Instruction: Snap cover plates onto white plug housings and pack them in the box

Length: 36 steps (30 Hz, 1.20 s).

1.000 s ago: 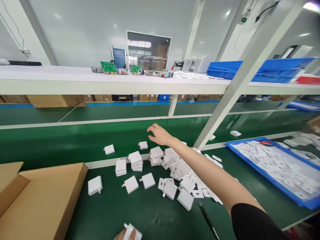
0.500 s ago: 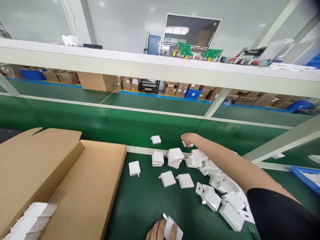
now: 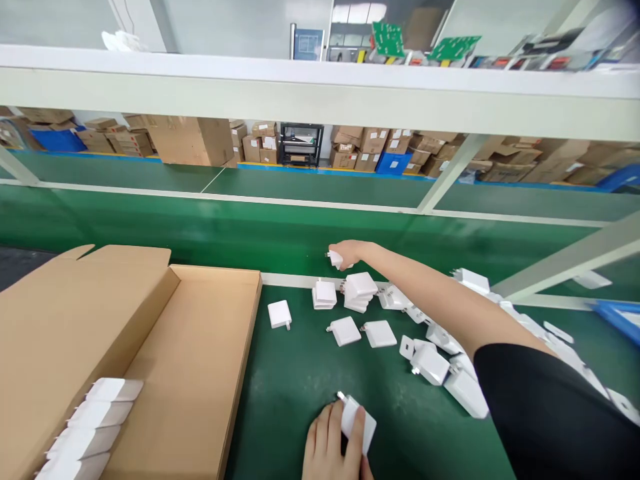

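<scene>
My left hand [image 3: 333, 440], low in the middle, is closed around a white plug-in charger [image 3: 364, 427] whose metal prongs point up and left. Farther away, my right hand [image 3: 351, 253] reaches across from the right. Its fingers are closed on another white charger [image 3: 335, 259] at the back green strip, partly hidden by the hand. Just below it are a stacked pair of chargers [image 3: 324, 294] and a taller stack [image 3: 360, 291]. Three single chargers lie nearer, one of them a flat charger [image 3: 379, 334]. Under my right forearm is a pile of chargers [image 3: 431, 363].
An open cardboard box [image 3: 200, 360] stands on the left, with a row of white chargers [image 3: 97, 413] along its left side. A white shelf beam [image 3: 300, 93] spans overhead, carrying green circuit boards [image 3: 387, 39]. A slanted white post [image 3: 565, 260] and a blue tray [image 3: 617, 319] are at right.
My right hand has moved left along the back strip to where a single charger lay. The left hand still grips its charger. The view has tipped downward, showing more of the box's row.
</scene>
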Each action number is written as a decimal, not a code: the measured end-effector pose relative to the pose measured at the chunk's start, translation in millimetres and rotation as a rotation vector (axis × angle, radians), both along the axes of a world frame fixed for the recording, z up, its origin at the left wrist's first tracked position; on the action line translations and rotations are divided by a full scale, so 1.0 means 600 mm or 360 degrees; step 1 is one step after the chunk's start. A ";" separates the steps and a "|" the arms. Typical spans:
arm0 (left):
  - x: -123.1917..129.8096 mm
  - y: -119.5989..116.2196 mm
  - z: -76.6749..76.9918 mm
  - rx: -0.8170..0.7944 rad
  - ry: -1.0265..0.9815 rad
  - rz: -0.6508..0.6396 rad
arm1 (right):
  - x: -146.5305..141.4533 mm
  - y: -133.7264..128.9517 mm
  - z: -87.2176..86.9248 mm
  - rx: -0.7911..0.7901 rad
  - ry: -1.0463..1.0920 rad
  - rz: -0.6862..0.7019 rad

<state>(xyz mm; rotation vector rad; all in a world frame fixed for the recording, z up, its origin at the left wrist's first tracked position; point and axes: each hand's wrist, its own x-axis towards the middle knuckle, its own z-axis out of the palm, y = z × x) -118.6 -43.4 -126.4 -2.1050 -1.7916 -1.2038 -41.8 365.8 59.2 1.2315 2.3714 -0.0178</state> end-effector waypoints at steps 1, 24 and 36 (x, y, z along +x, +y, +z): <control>-0.001 -0.002 0.003 -0.0032 -0.0008 -0.0022 | 0.003 -0.007 0.004 0.0033 -0.0008 -0.0018; -0.045 -0.023 0.046 -0.0279 0.0279 -0.0292 | 0.167 -0.361 0.013 0.0087 0.0341 0.0059; -0.049 -0.022 0.043 -0.0357 0.0229 -0.0301 | 0.241 -0.488 0.023 0.0578 0.0583 -0.0108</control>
